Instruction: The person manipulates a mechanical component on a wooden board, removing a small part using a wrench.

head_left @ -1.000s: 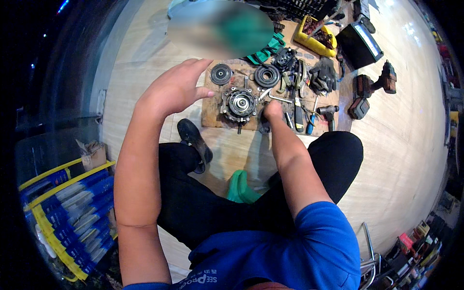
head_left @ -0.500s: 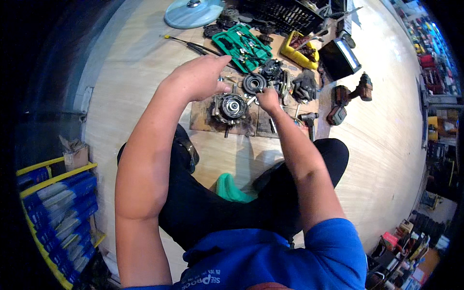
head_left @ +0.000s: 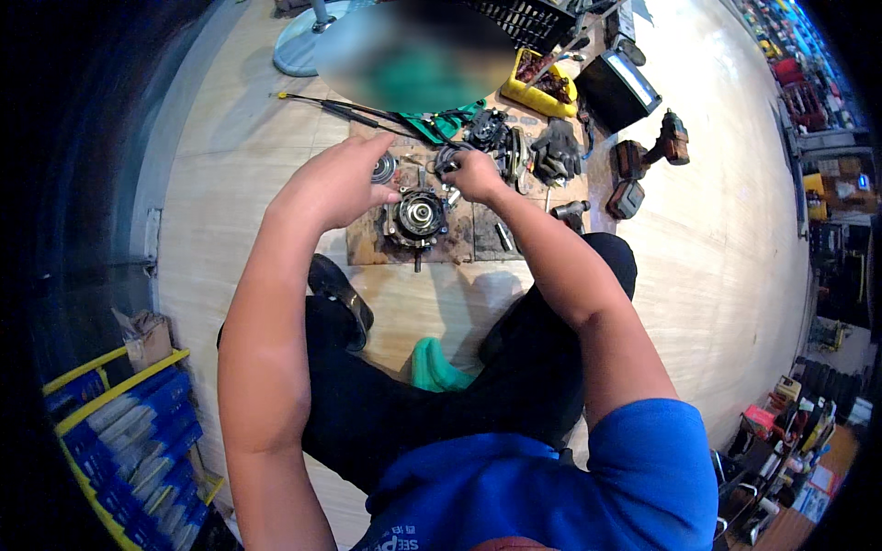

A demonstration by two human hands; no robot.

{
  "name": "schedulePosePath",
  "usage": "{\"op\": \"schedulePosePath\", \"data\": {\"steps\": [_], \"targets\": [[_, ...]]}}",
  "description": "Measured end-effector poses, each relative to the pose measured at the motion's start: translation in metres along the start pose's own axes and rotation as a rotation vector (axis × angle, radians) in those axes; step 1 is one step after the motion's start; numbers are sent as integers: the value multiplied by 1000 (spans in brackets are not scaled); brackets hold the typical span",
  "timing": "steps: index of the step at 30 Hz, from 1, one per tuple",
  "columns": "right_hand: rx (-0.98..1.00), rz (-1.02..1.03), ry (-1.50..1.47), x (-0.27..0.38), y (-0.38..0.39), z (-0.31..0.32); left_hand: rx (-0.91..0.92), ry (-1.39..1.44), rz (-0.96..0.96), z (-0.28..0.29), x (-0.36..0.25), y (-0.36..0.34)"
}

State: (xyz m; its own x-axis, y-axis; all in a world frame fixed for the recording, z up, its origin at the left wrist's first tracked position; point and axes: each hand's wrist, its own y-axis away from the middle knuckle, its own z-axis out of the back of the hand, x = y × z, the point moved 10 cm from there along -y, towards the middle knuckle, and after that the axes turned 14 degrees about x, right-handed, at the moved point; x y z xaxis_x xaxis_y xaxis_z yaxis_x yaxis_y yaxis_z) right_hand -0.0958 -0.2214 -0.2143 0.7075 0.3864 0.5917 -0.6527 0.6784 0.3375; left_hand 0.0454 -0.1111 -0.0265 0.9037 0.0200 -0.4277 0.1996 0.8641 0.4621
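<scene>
My left hand (head_left: pixel 333 186) is open, its thumb and fingers apart around a small round metal part (head_left: pixel 385 167), which seems to lie on the board. Just right of its thumb stands a round metal housing (head_left: pixel 420 215) with a bright ringed centre. My right hand (head_left: pixel 478 176) is closed, fingertips bent over a black ring-shaped part (head_left: pixel 445 160) behind the housing; the fingers hide some of the ring. A short shiny metal piece (head_left: pixel 453 196) shows below those fingers. Both parts and housing are on a stained brown board (head_left: pixel 367 243).
Black gloves (head_left: pixel 557 151), a dark mechanical part (head_left: pixel 487 130) and a yellow tray (head_left: pixel 533 90) of oily parts lie to the right. Further right are a black box (head_left: pixel 617 90) and a cordless driver (head_left: pixel 669 142). A green case (head_left: pixel 441 124) is mostly blurred. Cables (head_left: pixel 340 110) stretch leftward.
The view has shifted, so the board appears further left. My right hand has moved onto the black ring. My left hand has drawn left of the housing, uncovering the small round part.
</scene>
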Motion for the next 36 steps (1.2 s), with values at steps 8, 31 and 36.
{"op": "schedulePosePath", "data": {"steps": [8, 31, 36], "targets": [[136, -137, 68, -40, -42, -62, 163, 58, 75, -3, 7, -11], [236, -165, 170, -44, -64, -93, 93, 38, 46, -6, 26, -26], [305, -112, 273, -36, -67, -93, 36, -21, 15, -5, 29, -25]]}}
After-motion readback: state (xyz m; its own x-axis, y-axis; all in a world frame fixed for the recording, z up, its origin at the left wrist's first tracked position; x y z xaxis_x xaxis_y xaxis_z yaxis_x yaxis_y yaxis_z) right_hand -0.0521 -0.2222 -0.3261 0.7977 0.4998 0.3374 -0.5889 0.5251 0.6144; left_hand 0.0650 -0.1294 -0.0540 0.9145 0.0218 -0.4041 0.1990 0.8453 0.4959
